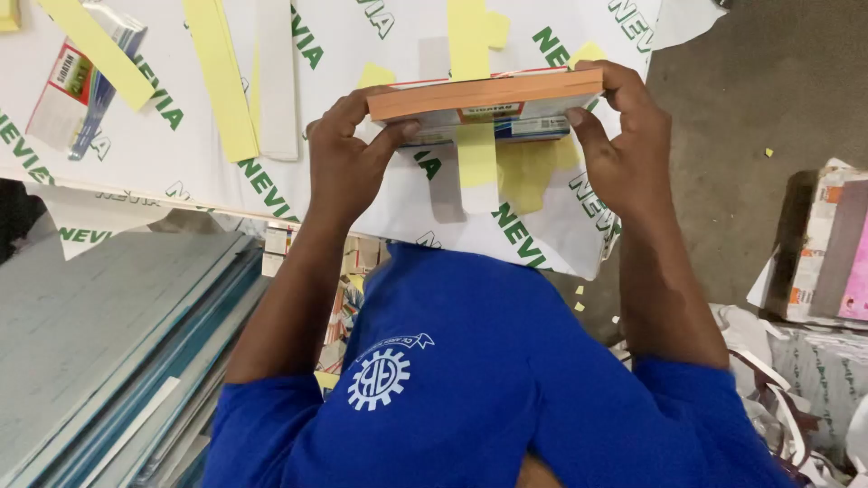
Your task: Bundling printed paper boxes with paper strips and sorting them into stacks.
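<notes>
Both my hands hold a thick book (pixel 485 95) with orange page edges, lifted a little above the white printed paper (pixel 362 54) that covers the table. My left hand (pixel 348 163) grips the book's left end, thumb under it. My right hand (pixel 615 145) grips the right end, fingers over the top. A yellow paper strip (pixel 476 155) hangs down from under the book, and another strip (pixel 468 36) shows above it.
Long yellow strips (pixel 221 77) and a white strip (pixel 276 77) lie at the table's left. A plastic-wrapped pack (pixel 81 81) sits far left. Grey and blue boards (pixel 99 352) are stacked lower left. Wrapped bundles (pixel 827 253) and paper scraps (pixel 787 407) lie on the concrete floor at right.
</notes>
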